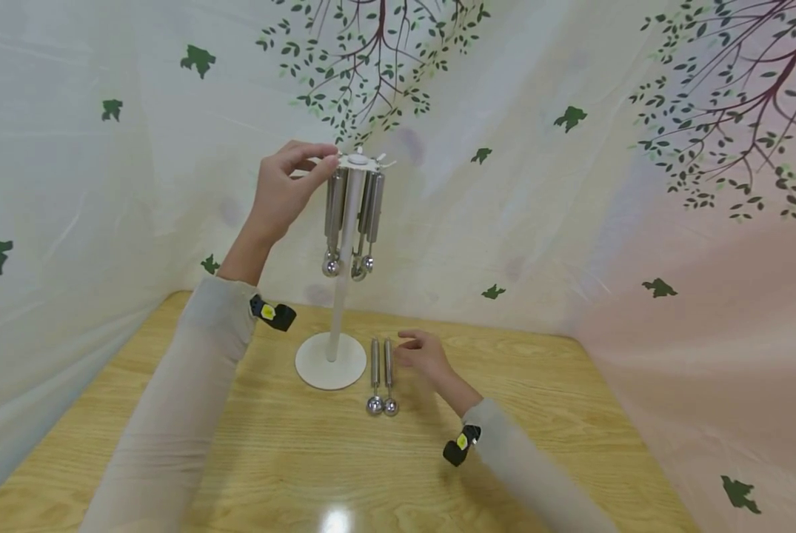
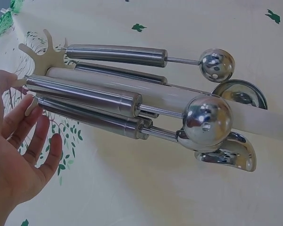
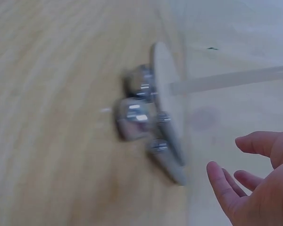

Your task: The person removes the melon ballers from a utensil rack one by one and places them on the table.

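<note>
A white utensil stand rises from a round base on the table, with several steel scoops hanging from its hooked top. My left hand is at that top, thumb and finger pinching one of the hooks beside a scoop's handle end. Two more steel scoops lie side by side right of the base, bowls towards me. Just right of their handles hovers my right hand, its fingers relaxed and apart. In the right wrist view the right hand holds nothing, and the scoops look blurred.
A wooden table extends around the stand. Behind it hangs a pale curtain with printed leaves and branches, close to the table's back edge. Each wrist wears a black strap.
</note>
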{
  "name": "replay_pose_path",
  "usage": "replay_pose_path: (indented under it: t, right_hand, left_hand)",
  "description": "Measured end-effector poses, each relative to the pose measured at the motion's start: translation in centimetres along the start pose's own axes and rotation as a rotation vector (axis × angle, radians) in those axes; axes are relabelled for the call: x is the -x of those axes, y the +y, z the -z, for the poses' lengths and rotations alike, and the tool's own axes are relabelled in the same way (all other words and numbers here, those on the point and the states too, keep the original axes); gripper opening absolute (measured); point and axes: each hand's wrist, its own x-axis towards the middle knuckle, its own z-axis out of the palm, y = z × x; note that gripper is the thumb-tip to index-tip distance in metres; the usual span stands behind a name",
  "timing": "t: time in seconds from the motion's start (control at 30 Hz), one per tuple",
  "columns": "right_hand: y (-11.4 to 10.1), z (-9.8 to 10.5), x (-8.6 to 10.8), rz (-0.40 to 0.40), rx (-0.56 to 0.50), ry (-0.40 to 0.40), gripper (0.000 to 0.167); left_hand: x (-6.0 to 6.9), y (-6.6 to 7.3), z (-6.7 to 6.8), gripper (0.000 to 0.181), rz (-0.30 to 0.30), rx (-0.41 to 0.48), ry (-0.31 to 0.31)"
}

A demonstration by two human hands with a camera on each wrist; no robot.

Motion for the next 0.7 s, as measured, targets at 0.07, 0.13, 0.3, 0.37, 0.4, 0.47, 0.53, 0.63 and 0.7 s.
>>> replay_pose_path:
  t: [0.07,0.13,0.3,0.37,0.4,0.47,0.53,0.63,0.7]
  right_hand:
    - [-1.5,0.3,-0.5,0.008,-0.035,0.004,0.042]
    - [-3.2,0.7,-0.9,0.014,-0.07,0.008,0.041]
    - [-7.7,1.2,-1.8,0.076,-0.117,0.017,0.039]
    - [-9.3,1.2,-1.9,0.135,-0.137,0.012,0.037]
    - [-10.1,1.2,-2.0,0.164,-0.149,0.011,0.037]
    - [-11.5,1.3,-2.0,0.229,-0.172,0.006,0.036]
    - [-12.9,1.3,-1.9,0.288,-0.2,0.001,0.036]
    - [-14.8,1.5,-1.9,0.364,-0.239,-0.009,0.037]
    - [-15.9,1.7,-1.9,0.406,-0.263,-0.019,0.037]
  left_hand:
    - [-0.1,-0.1,0.0,0.03,-0.002,0.001,0.0]
    - [-0.1,-0.1,0.1,0.03,-0.005,0.001,-0.001]
    - [-0.5,-0.1,0.3,0.031,-0.01,-0.026,0.0]
    - [-0.6,-0.1,0.4,0.031,-0.012,-0.04,0.009]
    - [-0.6,-0.1,0.4,0.031,-0.013,-0.047,0.013]
    - [-0.7,-0.1,0.3,0.031,-0.014,-0.063,0.02]
    - [-0.7,0.0,0.3,0.031,-0.011,-0.084,0.025]
    - [-0.7,0.2,0.1,0.031,-0.002,-0.116,0.024]
    - [-0.8,0.3,0.0,0.031,0.004,-0.127,0.024]
